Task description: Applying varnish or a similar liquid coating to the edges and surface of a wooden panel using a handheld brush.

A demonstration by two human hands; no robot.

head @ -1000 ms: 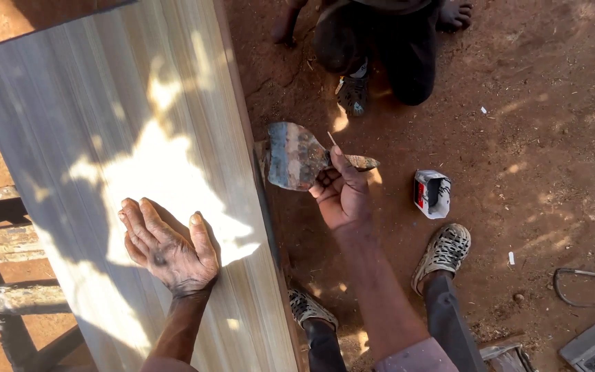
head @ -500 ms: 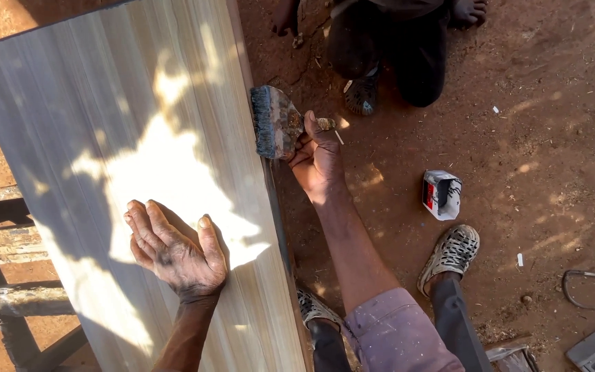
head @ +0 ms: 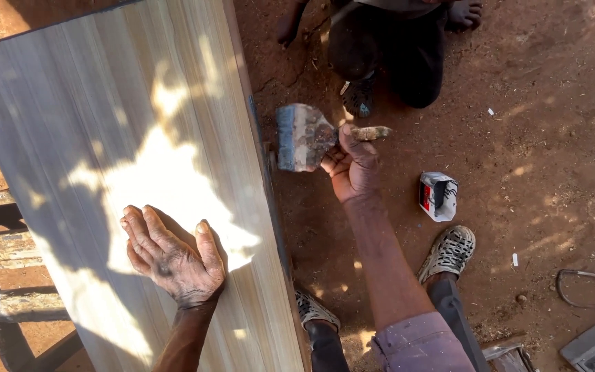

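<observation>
Dusty red earth (head: 545,138), streaky pale board (head: 91,138) under left hand (head: 173,258), crusted flat brush (head: 304,136) in right hand (head: 352,169)

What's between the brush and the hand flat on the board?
Only bare board surface and its right edge separate the left hand from the brush, in the head view.

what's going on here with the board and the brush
A person stands over a pale wood-grain board set on a stand above red dirt ground. The left hand lies flat on the board's face, holding it down. The right hand grips a wide, worn paintbrush, its bristles at the board's dark side edge. A small carton lies on the dirt nearby, and another person crouches just beyond.
</observation>
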